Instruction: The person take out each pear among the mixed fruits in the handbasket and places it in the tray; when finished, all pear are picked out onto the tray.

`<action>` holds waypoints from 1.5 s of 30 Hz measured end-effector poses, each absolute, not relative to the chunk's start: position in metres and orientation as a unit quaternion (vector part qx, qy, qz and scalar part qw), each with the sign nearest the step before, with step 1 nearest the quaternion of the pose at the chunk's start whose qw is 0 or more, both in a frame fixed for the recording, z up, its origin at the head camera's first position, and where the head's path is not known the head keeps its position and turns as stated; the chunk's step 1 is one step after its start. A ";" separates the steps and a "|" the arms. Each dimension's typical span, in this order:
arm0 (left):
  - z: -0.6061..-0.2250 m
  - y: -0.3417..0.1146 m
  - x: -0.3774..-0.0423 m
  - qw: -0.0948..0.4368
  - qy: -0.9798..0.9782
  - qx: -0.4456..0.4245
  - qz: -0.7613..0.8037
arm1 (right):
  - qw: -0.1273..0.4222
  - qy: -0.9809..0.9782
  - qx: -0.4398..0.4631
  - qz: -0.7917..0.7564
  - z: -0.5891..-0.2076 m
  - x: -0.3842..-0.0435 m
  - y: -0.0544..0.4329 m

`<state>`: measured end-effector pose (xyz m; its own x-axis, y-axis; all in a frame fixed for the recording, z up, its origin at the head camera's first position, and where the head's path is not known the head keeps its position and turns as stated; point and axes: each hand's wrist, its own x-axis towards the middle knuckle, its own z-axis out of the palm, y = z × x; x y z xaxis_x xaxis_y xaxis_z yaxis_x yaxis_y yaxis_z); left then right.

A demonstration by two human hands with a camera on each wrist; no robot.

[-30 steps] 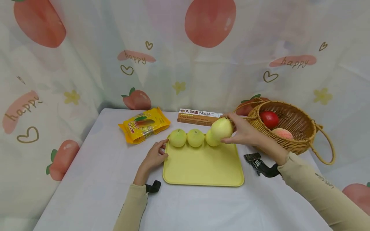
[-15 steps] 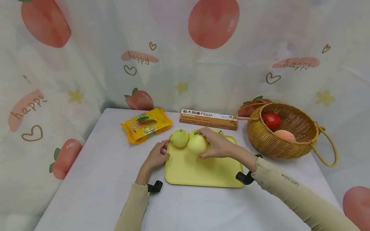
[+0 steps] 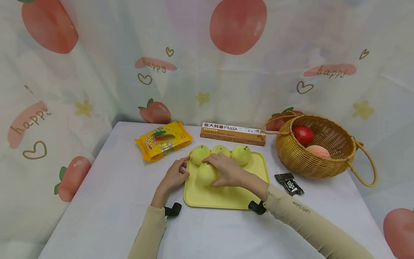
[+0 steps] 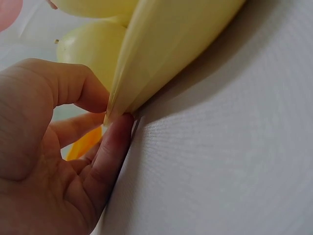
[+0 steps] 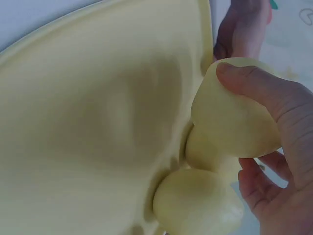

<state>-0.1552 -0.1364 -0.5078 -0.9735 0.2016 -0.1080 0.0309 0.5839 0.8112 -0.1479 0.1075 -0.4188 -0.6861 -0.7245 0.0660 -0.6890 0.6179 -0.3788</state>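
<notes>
Gripped pear (image 3: 205,175) now farther left, partly behind right hand (image 3: 228,169)

The head view shows even, diffuse light; the white tablecloth (image 3: 97,216) registers brightest, the printed curtain (image 3: 207,84) greyer. Shadows there are soft. Both wrist views are dimmer. In the right wrist view, a broad soft-edged shadow crosses the tray (image 5: 63,107) at centre; its rim bows between 10 and 11 o'clock, possibly through lens distortion. A fruit (image 5: 195,203) at 5 o'clock carries faint sheen. In the left wrist view, shadow darkens the tablecloth toward 2 o'clock; the background at 10 o'clock is blurred.
</notes>
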 end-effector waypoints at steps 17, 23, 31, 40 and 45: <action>-0.508 -0.138 -0.151 0.095 0.878 0.066 0.465 | 0.001 0.875 -0.437 -0.209 -0.441 -0.143 0.089; -0.509 -0.137 -0.149 0.094 0.876 0.064 0.468 | -0.012 0.870 -0.452 -0.197 -0.445 -0.142 0.089; -0.509 -0.136 -0.150 0.088 0.876 0.073 0.469 | -0.014 0.879 -0.431 -0.206 -0.449 -0.143 0.091; -0.511 -0.138 -0.154 0.095 0.876 0.064 0.469 | -0.030 0.869 -0.449 -0.207 -0.446 -0.143 0.094; -0.510 -0.137 -0.156 0.099 0.873 0.058 0.473 | -0.023 0.870 -0.448 -0.204 -0.444 -0.146 0.094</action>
